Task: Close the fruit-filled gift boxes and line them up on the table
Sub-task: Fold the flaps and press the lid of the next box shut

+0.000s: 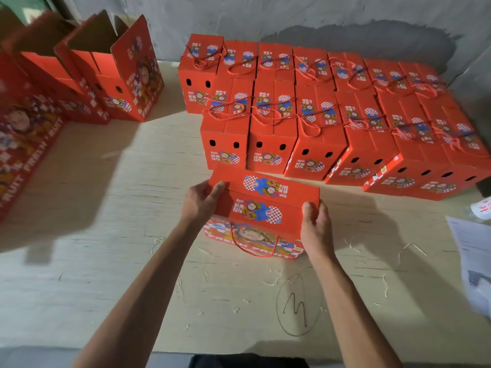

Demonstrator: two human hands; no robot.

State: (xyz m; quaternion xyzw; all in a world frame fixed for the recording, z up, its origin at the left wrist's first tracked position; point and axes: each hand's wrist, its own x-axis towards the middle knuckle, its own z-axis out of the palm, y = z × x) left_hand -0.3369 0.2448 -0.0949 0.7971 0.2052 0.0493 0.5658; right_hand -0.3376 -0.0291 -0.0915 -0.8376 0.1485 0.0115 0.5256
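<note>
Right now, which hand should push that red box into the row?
Probably the left hand. It grips the left end of the red cardboard gift box, so it can shove rightward toward the closed red boxes. The right hand grips the other end.

Closed red gift box before lined-up boxes

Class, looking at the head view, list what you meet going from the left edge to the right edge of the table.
Open red boxes → left hand → box being held → right hand → sheets of paper.
</note>
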